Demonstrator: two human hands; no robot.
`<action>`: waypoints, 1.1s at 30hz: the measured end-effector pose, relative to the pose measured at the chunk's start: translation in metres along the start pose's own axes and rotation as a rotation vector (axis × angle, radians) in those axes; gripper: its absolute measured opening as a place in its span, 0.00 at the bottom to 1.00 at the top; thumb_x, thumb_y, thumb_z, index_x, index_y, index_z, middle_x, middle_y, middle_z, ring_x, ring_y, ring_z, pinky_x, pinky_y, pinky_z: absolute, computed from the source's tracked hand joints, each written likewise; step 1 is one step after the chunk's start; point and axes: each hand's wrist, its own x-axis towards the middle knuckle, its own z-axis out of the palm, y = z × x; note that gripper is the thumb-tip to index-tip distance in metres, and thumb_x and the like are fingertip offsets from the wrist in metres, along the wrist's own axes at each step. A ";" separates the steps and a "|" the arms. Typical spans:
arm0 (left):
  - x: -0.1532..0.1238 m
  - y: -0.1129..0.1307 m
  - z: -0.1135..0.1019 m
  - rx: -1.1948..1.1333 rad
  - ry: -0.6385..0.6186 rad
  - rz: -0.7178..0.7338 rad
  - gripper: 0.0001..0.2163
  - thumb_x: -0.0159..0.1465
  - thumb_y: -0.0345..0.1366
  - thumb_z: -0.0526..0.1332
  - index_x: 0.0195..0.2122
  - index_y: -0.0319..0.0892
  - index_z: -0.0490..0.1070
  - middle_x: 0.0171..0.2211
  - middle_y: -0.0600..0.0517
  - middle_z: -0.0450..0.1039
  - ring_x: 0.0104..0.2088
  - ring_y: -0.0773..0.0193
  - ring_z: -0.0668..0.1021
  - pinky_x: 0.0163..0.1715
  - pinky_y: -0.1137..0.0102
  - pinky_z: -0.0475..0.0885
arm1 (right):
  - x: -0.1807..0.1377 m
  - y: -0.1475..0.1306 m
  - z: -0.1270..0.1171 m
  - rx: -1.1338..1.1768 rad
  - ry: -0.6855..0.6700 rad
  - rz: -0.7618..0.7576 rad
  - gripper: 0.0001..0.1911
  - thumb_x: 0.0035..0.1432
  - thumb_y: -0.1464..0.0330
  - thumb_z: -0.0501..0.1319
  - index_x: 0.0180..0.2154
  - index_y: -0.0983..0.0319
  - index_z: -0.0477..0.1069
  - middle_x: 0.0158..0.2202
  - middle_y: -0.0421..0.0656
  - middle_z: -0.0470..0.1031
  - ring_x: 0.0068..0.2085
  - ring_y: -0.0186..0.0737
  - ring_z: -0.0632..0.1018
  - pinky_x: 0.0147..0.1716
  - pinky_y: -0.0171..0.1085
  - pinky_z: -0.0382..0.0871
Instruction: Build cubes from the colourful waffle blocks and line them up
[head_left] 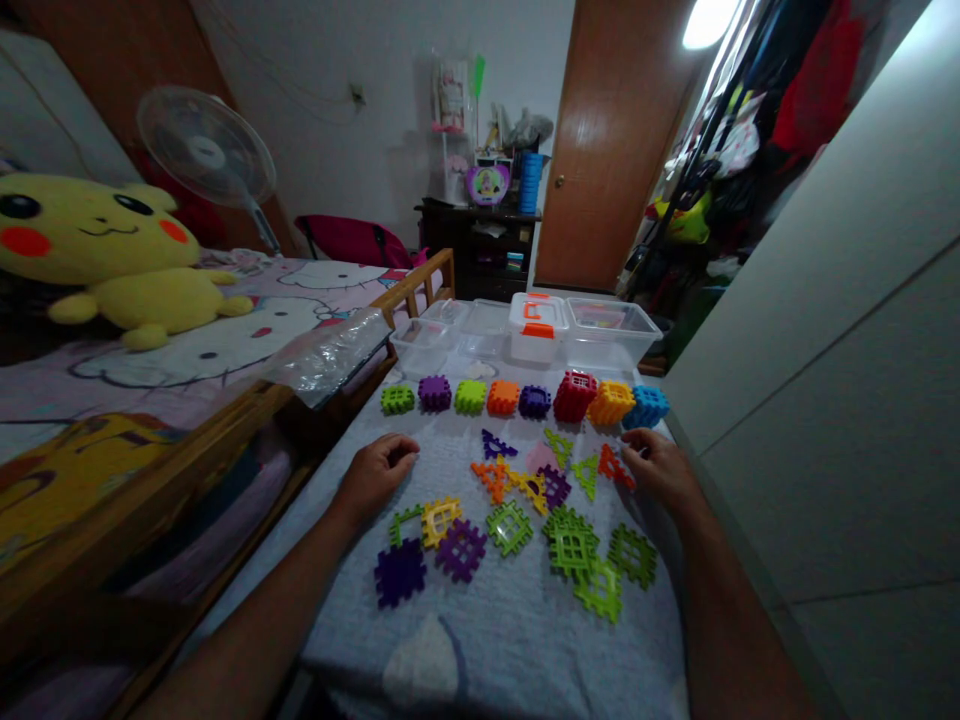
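Observation:
My left hand [377, 472] rests on the cloth left of the loose pieces, fingers loosely curled, thumb a little apart, holding nothing. At the right edge, my right hand [658, 466] lies loosely bent beside a red-orange triangular building piece [615, 467], just in front of a blue stack [646, 407]; no piece shows in its grip. Between the hands are more triangles, including a yellow one [529, 490] and a dark purple one [496, 444]. Nearer lie square interlocking pieces: purple [461, 551], dark blue [400, 573], yellow [440, 521] and several green ones [571, 545].
Color-sorted stacks, such as a red one [575, 397] and an orange one [503, 399], line the table behind the loose pieces. Clear plastic bins [611, 335] and a white lidded box [537, 330] stand farther back. A wooden bed rail [300, 430] runs left; a pale cabinet [840, 380] flanks the right.

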 end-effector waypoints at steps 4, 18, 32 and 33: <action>-0.001 0.002 0.000 -0.001 0.019 0.001 0.11 0.55 0.42 0.58 0.32 0.42 0.74 0.31 0.51 0.77 0.32 0.59 0.77 0.36 0.67 0.72 | -0.002 0.005 0.006 -0.313 -0.240 -0.198 0.22 0.42 0.63 0.63 0.41 0.64 0.74 0.36 0.48 0.73 0.37 0.46 0.73 0.39 0.41 0.67; 0.000 -0.004 0.003 0.006 0.003 0.018 0.10 0.57 0.40 0.57 0.33 0.42 0.73 0.32 0.52 0.75 0.33 0.61 0.77 0.36 0.69 0.71 | -0.014 -0.030 0.010 0.293 -0.185 -0.078 0.18 0.54 0.55 0.59 0.37 0.62 0.75 0.30 0.42 0.76 0.30 0.38 0.74 0.30 0.35 0.66; -0.001 0.001 0.002 0.015 -0.016 0.053 0.09 0.57 0.38 0.57 0.32 0.42 0.73 0.31 0.52 0.75 0.31 0.61 0.76 0.34 0.69 0.70 | -0.031 -0.056 0.048 0.453 -0.550 -0.090 0.18 0.54 0.60 0.60 0.45 0.60 0.74 0.35 0.42 0.78 0.32 0.37 0.77 0.33 0.36 0.71; -0.001 0.001 0.001 0.023 -0.021 0.054 0.09 0.57 0.38 0.57 0.32 0.42 0.73 0.31 0.52 0.75 0.32 0.61 0.76 0.34 0.69 0.70 | -0.031 -0.056 0.049 0.429 -0.555 -0.108 0.18 0.55 0.60 0.59 0.45 0.61 0.74 0.35 0.42 0.78 0.32 0.37 0.76 0.32 0.36 0.71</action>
